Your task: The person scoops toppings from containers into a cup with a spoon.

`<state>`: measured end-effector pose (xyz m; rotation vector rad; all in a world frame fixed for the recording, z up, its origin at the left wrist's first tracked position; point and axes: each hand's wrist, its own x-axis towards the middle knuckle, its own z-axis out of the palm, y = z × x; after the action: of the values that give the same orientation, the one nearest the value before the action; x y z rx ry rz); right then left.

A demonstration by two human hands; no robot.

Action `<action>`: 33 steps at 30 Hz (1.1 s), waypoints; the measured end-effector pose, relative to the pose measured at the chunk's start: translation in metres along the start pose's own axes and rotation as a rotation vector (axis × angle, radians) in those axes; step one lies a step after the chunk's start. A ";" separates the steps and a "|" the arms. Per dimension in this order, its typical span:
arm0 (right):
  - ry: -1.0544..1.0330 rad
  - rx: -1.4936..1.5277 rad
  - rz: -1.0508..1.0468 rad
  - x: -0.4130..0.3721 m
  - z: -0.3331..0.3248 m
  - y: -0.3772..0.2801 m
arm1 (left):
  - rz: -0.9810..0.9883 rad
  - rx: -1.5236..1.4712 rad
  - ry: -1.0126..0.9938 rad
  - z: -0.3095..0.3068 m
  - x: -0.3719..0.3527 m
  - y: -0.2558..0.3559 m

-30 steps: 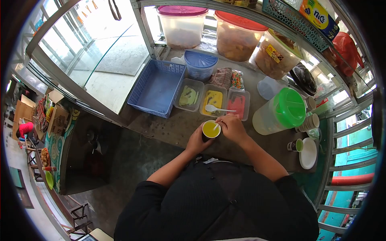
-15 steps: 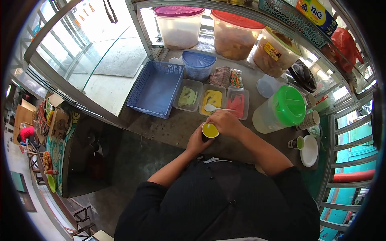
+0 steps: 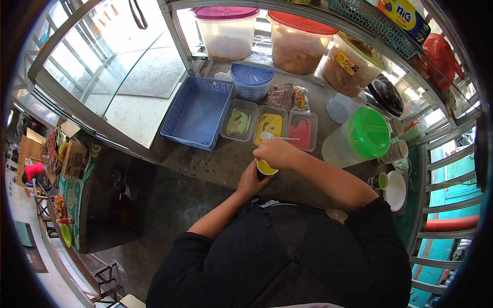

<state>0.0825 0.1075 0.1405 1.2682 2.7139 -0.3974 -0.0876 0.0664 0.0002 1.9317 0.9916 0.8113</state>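
A cup with yellow contents [image 3: 266,168] is held near the table's front edge. My left hand [image 3: 250,180] wraps round its left side. Over the cup's rim, my right hand [image 3: 272,152] is closed with its fingertips pinched; what they hold is hidden. Just beyond stand three clear tubs: one with green contents [image 3: 238,122], one with yellow contents [image 3: 270,124] and one with red contents [image 3: 300,133]. A white spoon [image 3: 267,136] lies across the yellow tub, its handle reaching over the red one.
Left of the tubs sits a blue basket [image 3: 197,114]; behind them is a blue-lidded container [image 3: 251,82]. A green-lidded jug [image 3: 359,136], stacked cups [image 3: 397,151] and white plates [image 3: 395,191] stand right. Large lidded tubs line the back. A person [image 3: 34,170] is far left.
My right hand has moved slightly left and up over the cup, covering more of its opening. My left hand still holds the cup. The view has shifted slightly.
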 end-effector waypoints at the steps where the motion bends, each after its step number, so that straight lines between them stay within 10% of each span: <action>1: 0.019 0.056 0.051 0.000 0.000 0.002 | 0.001 0.011 0.007 0.002 -0.001 -0.003; 9: 0.538 0.470 0.408 -0.026 0.055 0.025 | 0.015 -0.005 -0.006 -0.001 0.001 0.000; 24: 0.816 1.271 0.688 -0.079 0.098 0.031 | -0.003 0.001 0.006 0.000 0.002 0.003; 30: 0.866 0.876 0.631 -0.089 0.060 -0.007 | 0.023 -0.054 0.027 0.001 0.004 -0.002; 33: 0.906 0.363 0.231 -0.083 0.056 -0.013 | -0.012 -0.195 0.045 0.002 0.009 0.009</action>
<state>0.1255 0.0226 0.1068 2.2994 3.1971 -0.3560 -0.0785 0.0706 0.0084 1.7462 0.9149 0.9136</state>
